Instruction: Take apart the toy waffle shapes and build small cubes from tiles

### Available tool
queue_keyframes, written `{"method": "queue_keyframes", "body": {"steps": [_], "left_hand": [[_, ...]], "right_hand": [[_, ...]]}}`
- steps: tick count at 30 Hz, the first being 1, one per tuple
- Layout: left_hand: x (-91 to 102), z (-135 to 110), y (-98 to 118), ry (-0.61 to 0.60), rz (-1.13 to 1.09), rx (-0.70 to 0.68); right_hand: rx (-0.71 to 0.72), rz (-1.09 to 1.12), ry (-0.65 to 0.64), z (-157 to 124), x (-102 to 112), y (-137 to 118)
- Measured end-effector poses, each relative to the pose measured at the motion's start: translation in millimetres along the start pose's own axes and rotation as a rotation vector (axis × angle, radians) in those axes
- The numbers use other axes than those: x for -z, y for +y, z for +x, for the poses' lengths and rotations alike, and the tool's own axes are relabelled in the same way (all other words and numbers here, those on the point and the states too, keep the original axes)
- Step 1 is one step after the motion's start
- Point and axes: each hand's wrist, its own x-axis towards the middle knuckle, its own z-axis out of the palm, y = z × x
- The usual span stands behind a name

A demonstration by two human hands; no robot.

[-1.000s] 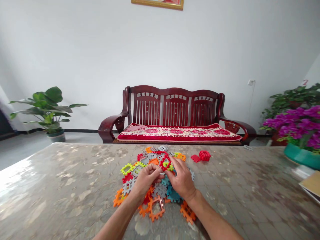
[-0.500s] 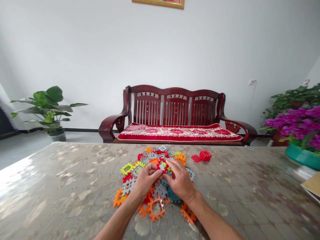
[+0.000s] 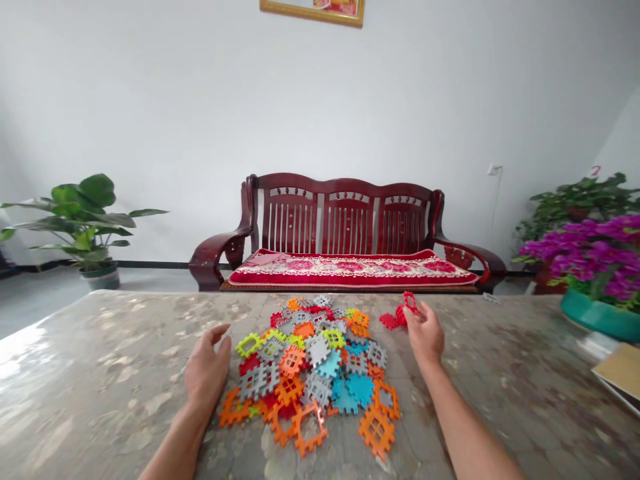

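Plant (image 3: 100,192), one: green, potted, on the floor beyond the counter (image 3: 100,373).

Left hand (image 3: 206,372), mine: empty, fingers loosely bent, thumb apart; just left of the pile. Whether it rests on the counter I cannot tell. Best left there, where it is out of the right one's way.

Pile, one, mixed: notched flat pieces, overlapping, some solid, some windowed. Includes a lime frame (image 3: 240,349) at the left, a grey square (image 3: 319,350) near the middle, a blue piece (image 3: 361,389) to the right, and an orange window (image 3: 376,432) at the near right edge.

Bench (image 3: 295,181), one: dark red wood, behind the counter.

Red flat (image 3: 387,321), one: lying on the counter, right of the pile and apart from it.

Red block (image 3: 401,316), one: beside the flat, partly hidden by my fingers.

Red frame (image 3: 406,301), one: upright, pinched in my right hand (image 3: 426,337) at the block. Whether the two touch I cannot make out. I judge a light edge grip best, notches left uncovered, with any pressure straight and even so the block does not skid.

Flowers (image 3: 583,243), purple: in a teal pot (image 3: 595,315), far right.
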Motion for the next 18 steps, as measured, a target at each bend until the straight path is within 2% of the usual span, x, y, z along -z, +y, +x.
{"method": "queue_keyframes", "body": {"steps": [3, 5, 9, 13, 18], "left_hand": [[-0.6, 2, -7, -0.055, 0.122, 0.037], [-1.2, 1, -4, -0.1, 0.154, -0.002], [-0.2, 0, 5, -0.184, 0.238, -0.041], [1.4, 1, 6, -0.212, 0.256, -0.054], [1.9, -1, 8, -0.225, 0.253, -0.059]], "right_hand": [[-0.084, -0.181, 0.01, 12, 7, 17], [-0.084, -0.286, -0.025, 15, 8, 22], [-0.016, -0.398, -0.058, 20, 7, 23], [0.085, -0.428, -0.028, 26, 4, 22], [0.134, -0.485, -0.042, 31, 0, 24]]}}
